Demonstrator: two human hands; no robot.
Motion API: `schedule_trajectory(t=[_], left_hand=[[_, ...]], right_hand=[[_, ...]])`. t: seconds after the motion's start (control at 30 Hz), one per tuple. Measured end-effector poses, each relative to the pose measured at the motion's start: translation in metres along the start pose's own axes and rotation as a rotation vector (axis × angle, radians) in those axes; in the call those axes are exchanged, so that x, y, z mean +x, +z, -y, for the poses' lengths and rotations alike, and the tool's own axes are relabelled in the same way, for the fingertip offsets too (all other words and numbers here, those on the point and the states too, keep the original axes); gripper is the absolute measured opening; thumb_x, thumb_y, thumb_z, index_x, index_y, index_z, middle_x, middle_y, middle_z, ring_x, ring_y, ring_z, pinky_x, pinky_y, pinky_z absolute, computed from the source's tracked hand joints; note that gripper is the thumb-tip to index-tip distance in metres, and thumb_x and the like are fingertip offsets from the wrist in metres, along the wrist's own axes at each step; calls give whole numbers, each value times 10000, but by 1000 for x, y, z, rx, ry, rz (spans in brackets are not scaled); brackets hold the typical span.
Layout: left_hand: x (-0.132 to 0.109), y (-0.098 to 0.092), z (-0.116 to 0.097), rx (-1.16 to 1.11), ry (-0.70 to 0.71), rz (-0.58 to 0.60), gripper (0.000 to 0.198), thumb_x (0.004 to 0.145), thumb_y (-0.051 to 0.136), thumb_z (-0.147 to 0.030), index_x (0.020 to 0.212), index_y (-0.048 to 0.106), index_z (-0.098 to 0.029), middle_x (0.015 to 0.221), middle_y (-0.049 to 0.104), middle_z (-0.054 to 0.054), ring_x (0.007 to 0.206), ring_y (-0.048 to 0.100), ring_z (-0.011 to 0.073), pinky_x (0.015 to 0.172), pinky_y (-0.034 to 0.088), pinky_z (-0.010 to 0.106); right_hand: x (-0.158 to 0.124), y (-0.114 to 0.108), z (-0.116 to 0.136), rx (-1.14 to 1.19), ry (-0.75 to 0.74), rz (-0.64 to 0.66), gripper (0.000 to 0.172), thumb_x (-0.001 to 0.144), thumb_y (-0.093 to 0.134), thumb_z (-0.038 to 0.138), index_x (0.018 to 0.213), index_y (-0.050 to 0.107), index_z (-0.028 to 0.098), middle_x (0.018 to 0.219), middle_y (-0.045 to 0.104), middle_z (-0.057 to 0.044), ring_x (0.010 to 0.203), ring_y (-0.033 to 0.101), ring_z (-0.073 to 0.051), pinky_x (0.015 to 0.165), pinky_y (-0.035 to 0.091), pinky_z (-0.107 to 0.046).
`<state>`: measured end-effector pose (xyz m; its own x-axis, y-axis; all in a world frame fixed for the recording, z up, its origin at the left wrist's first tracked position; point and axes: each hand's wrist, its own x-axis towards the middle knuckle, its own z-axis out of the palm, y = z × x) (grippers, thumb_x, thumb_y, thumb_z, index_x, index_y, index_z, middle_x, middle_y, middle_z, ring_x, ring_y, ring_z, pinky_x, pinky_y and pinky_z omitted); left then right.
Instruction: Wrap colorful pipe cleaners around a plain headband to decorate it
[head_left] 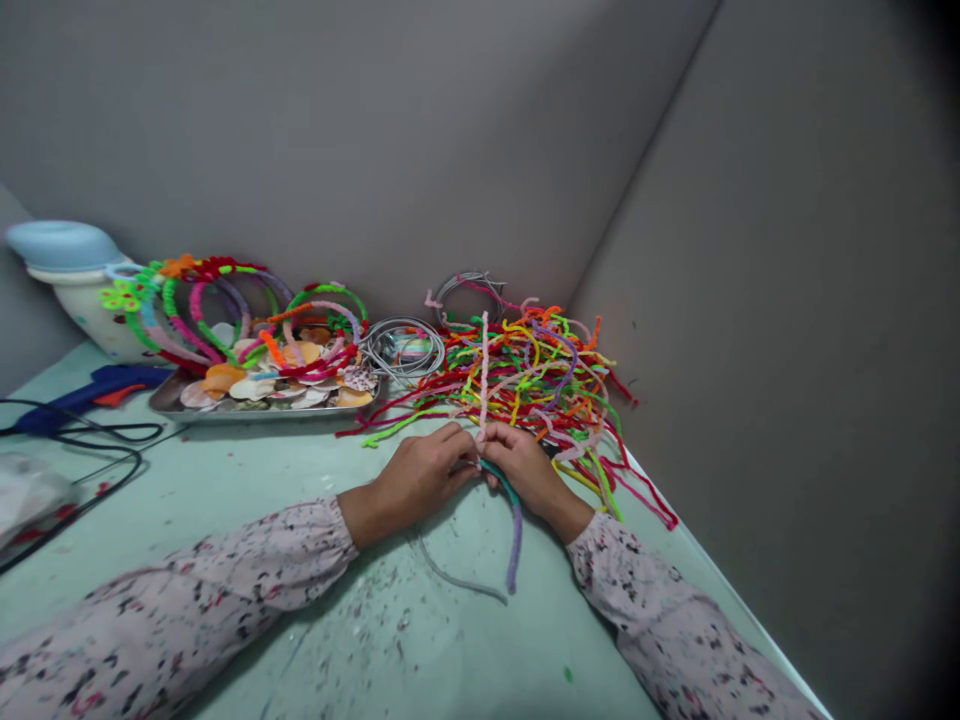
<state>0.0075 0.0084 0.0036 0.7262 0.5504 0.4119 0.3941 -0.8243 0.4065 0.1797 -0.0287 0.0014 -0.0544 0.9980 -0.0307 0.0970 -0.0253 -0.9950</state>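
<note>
Both hands meet over the table, fingertips pinched together. My right hand [521, 460] is closed on a pale pink pipe cleaner [484, 370], which stands straight up from the fingers. Close beside it, my left hand [427, 470] pinches a thin grey wire [457, 578] that curves down below the hands to a loose end. A stretch wrapped in teal and purple pipe cleaner [516, 540] bends down from under the right hand. The exact spot where pink meets the wrapped part is hidden by the fingers.
Behind the hands lies a tangled heap of coloured pipe cleaners [540, 370], with wire coils [405, 345] to its left. A metal tray [262, 412] holds shells and wrapped hoops [217, 275]. At left are a blue glue gun [82, 395], a black cable [135, 470] and a blue-lidded container [90, 300].
</note>
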Motion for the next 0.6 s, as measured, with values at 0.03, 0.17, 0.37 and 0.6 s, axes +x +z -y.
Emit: schedule_trajectory(t=[0.03, 0.17, 0.37, 0.6], left_hand=[[0, 0, 0, 13, 1, 3, 102, 871, 557, -275, 884, 573, -175, 876, 590, 30, 714, 539, 129, 630, 396, 227], [0, 2, 0, 38, 4, -4, 117, 881, 545, -290, 888, 570, -176, 875, 590, 28, 691, 530, 123, 611, 386, 225], [-2, 2, 2, 40, 24, -10, 109, 882, 540, -286, 887, 563, -179, 869, 586, 23, 697, 532, 123, 614, 388, 225], [-3, 0, 1, 99, 39, -1, 110, 892, 510, -289, 890, 550, -186, 864, 582, 19, 696, 531, 131, 608, 378, 237]], right_hand=[[0, 0, 0, -7, 0, -4, 73, 772, 540, 247, 737, 531, 184, 487, 511, 71, 399, 456, -80, 429, 358, -196], [0, 1, 0, -23, 6, -14, 79, 771, 539, 244, 719, 526, 186, 452, 498, 74, 392, 451, -82, 429, 354, -192], [1, 0, -2, -6, 10, 2, 78, 774, 535, 256, 738, 527, 187, 479, 512, 70, 393, 453, -80, 423, 361, -191], [0, 1, 1, -19, 22, -5, 74, 760, 535, 247, 721, 528, 184, 494, 518, 65, 399, 462, -77, 425, 362, -190]])
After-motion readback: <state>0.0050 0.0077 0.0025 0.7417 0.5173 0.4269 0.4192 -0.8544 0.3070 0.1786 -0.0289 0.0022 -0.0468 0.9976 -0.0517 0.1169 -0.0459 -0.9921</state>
